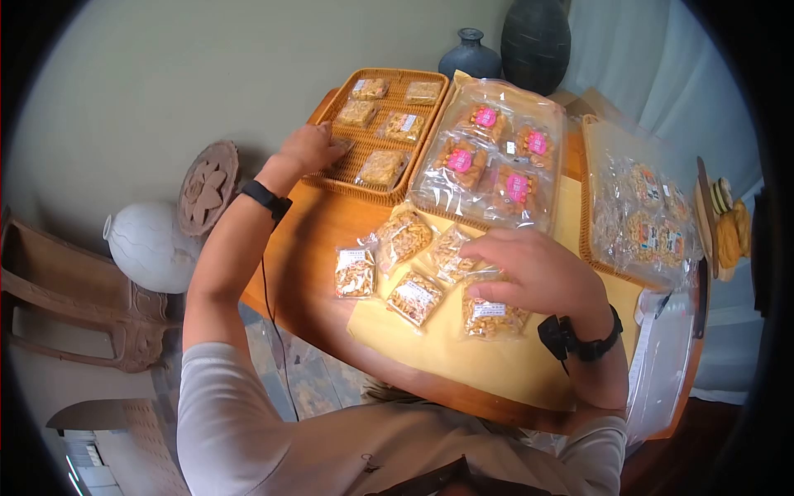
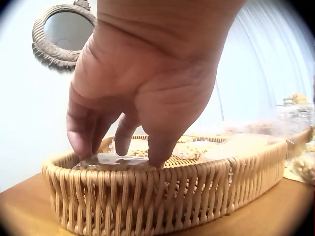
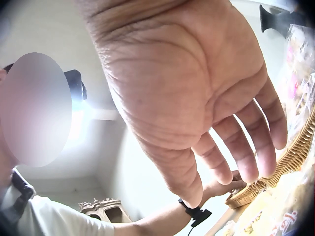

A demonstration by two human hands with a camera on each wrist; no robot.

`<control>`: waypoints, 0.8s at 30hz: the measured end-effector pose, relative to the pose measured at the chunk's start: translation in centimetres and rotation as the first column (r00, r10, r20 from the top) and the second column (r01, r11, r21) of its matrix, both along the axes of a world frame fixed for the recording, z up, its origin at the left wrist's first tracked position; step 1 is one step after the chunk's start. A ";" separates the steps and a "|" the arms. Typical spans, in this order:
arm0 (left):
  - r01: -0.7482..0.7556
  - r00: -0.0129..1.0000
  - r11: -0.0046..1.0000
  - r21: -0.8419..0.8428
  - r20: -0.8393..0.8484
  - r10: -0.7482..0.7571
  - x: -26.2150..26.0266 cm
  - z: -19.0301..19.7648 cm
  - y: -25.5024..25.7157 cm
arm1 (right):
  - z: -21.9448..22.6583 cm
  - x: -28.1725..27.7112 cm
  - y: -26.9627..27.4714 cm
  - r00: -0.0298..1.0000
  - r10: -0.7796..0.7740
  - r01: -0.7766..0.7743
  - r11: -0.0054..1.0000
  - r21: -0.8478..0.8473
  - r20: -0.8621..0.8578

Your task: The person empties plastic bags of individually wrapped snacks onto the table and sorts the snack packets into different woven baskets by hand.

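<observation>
My left hand (image 1: 308, 150) reaches into the near left corner of a shallow wicker basket (image 1: 331, 178). In the left wrist view its thumb and fingers come down on either side of a clear-wrapped snack pack (image 2: 115, 161), just inside the rim. More packs (image 1: 403, 126) lie spaced out in that basket. My right hand (image 1: 529, 266) is over the near packs on the table, fingers loosely extended, palm facing the right wrist camera with nothing in it. Below and beside it lie a labelled pack (image 1: 488, 321), another labelled pack (image 1: 415, 299) and several more wrapped snacks.
Beside the first basket stands a plastic-covered basket (image 1: 496, 165) of pink-labelled packs. Farther right is another film-covered basket (image 1: 645, 207). Dark vases (image 1: 470, 56) stand behind. A clear plastic box (image 1: 662, 355) is at the right edge, and yellow paper (image 1: 397, 343) covers part of the table (image 1: 289, 273).
</observation>
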State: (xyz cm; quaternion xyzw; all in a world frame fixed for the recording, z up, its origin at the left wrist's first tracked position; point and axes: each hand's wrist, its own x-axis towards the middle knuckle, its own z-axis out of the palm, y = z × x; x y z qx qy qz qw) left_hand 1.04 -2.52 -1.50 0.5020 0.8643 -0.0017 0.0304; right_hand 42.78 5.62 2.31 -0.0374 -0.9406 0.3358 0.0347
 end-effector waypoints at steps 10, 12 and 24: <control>0.525 0.847 0.823 -0.217 0.232 -0.479 14.5 3.3 -4.9 | -2.8 -1.0 -0.3 0.997 0.023 -0.018 0.998 0.061 -0.078; 0.478 0.877 0.844 -0.245 0.192 -0.441 16.7 2.3 -5.3 | -3.2 -1.4 -0.9 1.000 0.013 -0.015 0.996 0.089 0.026; 0.473 0.812 0.865 0.166 0.299 -0.501 11.4 6.9 -5.8 | -5.6 -2.2 -1.9 1.000 -0.030 0.031 0.987 0.160 -0.008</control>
